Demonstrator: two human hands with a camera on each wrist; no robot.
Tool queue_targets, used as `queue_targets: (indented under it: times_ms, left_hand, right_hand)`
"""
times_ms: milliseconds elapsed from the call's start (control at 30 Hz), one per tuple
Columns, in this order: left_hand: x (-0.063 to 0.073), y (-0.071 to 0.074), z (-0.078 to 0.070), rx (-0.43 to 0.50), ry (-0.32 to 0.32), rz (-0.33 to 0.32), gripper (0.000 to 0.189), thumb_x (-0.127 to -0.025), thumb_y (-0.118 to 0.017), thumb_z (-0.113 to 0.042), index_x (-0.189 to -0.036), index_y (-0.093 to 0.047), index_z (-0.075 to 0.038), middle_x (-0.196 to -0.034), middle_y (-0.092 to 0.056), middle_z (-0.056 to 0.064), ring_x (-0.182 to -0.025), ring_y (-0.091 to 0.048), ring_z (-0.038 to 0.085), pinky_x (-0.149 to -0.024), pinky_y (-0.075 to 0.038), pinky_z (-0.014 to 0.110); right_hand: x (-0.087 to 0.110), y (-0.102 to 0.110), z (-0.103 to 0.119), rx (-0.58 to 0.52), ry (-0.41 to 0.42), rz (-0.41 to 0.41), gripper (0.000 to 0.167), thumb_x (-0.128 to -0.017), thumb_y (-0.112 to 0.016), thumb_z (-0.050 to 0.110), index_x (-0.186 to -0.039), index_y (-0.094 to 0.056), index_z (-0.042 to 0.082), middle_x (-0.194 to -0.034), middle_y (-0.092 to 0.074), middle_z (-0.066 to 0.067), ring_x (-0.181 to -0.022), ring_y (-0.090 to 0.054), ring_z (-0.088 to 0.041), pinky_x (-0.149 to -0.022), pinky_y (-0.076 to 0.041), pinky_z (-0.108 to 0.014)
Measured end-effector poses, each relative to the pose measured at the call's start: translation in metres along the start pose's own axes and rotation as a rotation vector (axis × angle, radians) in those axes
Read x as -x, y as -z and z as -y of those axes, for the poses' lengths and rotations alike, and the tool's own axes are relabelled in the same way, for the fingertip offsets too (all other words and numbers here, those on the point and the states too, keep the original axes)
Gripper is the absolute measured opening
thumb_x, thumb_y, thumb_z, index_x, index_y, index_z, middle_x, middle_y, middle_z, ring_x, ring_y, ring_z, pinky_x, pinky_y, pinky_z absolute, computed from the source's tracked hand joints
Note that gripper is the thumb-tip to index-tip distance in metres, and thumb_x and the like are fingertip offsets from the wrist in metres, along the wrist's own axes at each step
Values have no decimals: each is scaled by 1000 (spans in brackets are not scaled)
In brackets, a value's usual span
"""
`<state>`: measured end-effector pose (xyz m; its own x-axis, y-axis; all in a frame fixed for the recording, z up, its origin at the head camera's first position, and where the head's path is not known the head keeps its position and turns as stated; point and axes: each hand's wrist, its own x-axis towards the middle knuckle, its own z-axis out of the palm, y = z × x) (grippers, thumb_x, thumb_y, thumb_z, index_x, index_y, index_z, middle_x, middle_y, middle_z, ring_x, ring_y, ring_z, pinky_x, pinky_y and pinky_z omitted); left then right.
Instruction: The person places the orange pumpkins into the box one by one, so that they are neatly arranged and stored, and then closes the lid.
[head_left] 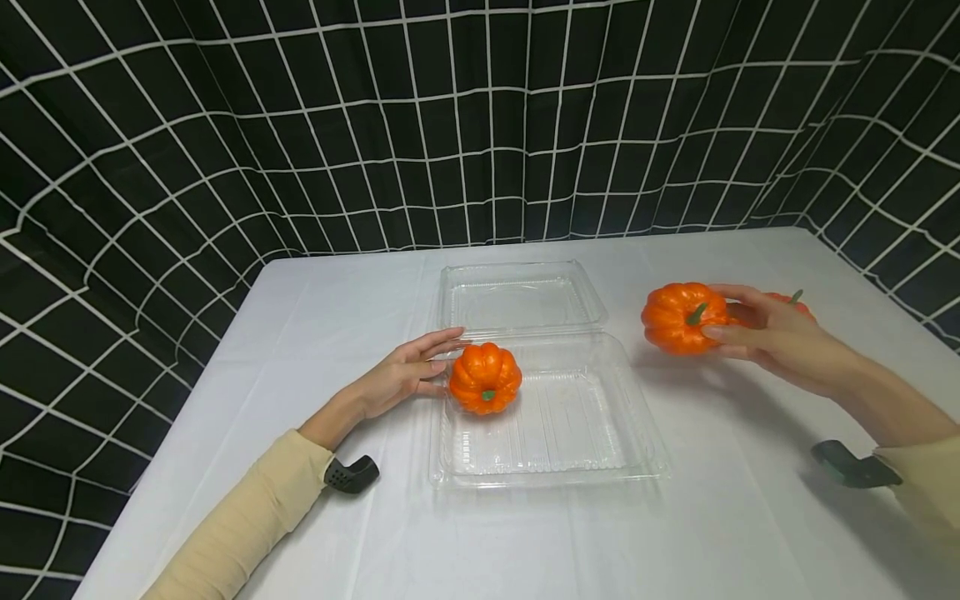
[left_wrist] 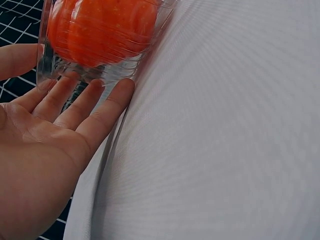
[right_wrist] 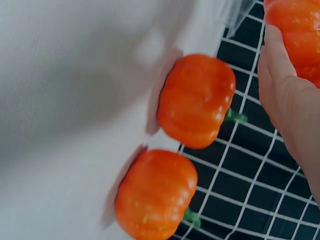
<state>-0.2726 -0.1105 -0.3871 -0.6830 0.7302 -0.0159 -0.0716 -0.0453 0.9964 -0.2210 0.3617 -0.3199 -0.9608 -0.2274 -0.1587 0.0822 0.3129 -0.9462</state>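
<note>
A small orange toy pumpkin (head_left: 485,379) with a green stem sits at the left side of a clear plastic clamshell container (head_left: 577,417). My left hand (head_left: 401,371) is at the container's left wall, and its fairly straight fingertips (left_wrist: 122,90) touch the clear plastic beside that pumpkin. To the right, my right hand (head_left: 780,337) grips another orange pumpkin (head_left: 678,318), raised over the table with its shadow below. The thumb lies on the near side of this pumpkin. In the right wrist view, only part of the held pumpkin (right_wrist: 300,35) shows.
Two more pumpkins, one nearer the container (right_wrist: 197,100) and one farther (right_wrist: 156,195), stand on the white tablecloth; my right hand partly hides them in the head view. The container's lid (head_left: 525,296) lies folded back behind it. A black curtain with white grid lines (head_left: 487,125) surrounds the table.
</note>
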Motion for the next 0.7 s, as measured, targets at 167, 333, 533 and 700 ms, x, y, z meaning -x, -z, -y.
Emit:
queue_targets:
  times_ms: [167,333,533,700]
  left_hand:
    - [1,1,0,0,-7,3,58,-97,-42,-7,-151,-20,-3,-152,-26,15,-130,-40,32,-93,-47,43]
    - [-1,1,1,-2,-5,1,60,-97,-44,-8,-151,-19,-1,-152,-27,16,-129,-42,32,-93,-47,44]
    - [-1,1,1,4,4,-5,60,-97,-45,-8,-151,-19,-1,-152,-26,16,-128,-42,32,-94,-46,45]
    - [0,1,1,9,11,-14,60,-97,-45,-7,-151,-19,-1,-152,-26,17,-127,-43,32,-93,-47,44]
  right_hand:
    - [-5,-13,6,-67,14,50,49,-98,-52,7,-140,-28,15,-134,-32,-7,-110,-51,-12,-86,-51,-27]
    - [-7,-25,11,-12,11,54,55,-97,-54,10,-144,-24,12,-137,-30,-7,-111,-49,-11,-87,-50,-27]
    - [-10,-38,19,0,26,53,59,-95,-58,9,-144,-24,10,-138,-30,-9,-110,-50,-11,-86,-50,-25]
    - [-10,-50,26,12,65,65,57,-94,-60,10,-142,-30,12,-137,-33,-12,-110,-51,-15,-86,-50,-24]
